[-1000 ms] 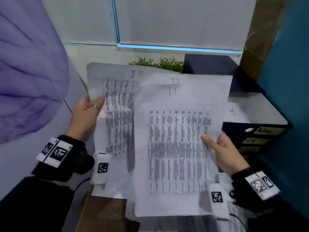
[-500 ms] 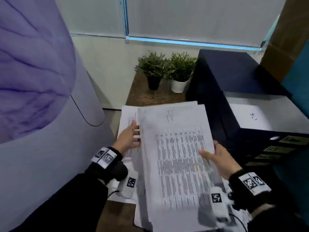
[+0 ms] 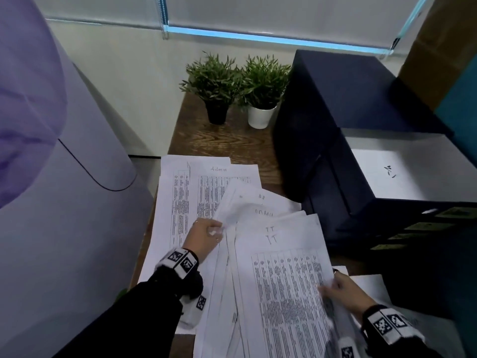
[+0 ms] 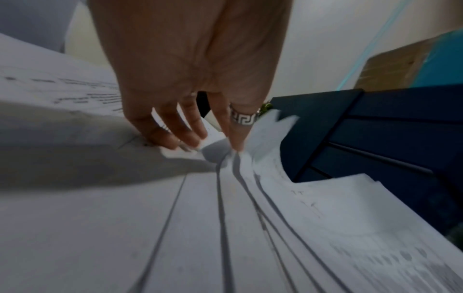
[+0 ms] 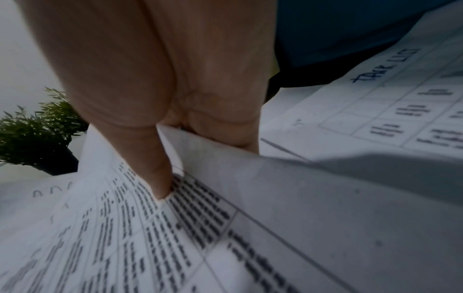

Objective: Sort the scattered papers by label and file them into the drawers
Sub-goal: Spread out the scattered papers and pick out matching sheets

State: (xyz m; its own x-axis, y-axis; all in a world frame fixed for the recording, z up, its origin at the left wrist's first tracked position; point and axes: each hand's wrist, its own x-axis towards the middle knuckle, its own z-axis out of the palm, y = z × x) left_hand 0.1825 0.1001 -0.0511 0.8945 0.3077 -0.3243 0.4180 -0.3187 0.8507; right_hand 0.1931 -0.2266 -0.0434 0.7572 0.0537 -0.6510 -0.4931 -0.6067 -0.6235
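Several printed sheets lie fanned on the wooden table [image 3: 232, 143]. One at the back is headed "Admin" [image 3: 222, 182]. The nearest stack is headed "IT" [image 3: 284, 280]. My right hand [image 3: 340, 293] pinches that stack's right edge, thumb [image 5: 160, 178] on the print and fingers underneath. My left hand [image 3: 206, 236] pinches the upper left corner of the fanned sheets [image 4: 225, 152] between its ringed thumb and fingers. To the right stands the dark drawer unit [image 3: 335, 120]. Its top drawer [image 3: 361, 200] is pulled out with a white sheet [image 3: 387, 174] inside. Labels [image 3: 426, 226] mark the drawer fronts.
Two potted plants [image 3: 214, 83] [image 3: 263, 86] stand at the table's far end. A large pale purple curved body [image 3: 51, 151] fills the left side. A cardboard box [image 3: 444, 47] sits at the upper right. A "Task list" sheet [image 5: 388, 89] lies under my right hand.
The sheets, held up before me a second ago, have come down flat onto the table pile. My left hand left the far sheet's edge and took the fan's corner. My right hand kept its hold.
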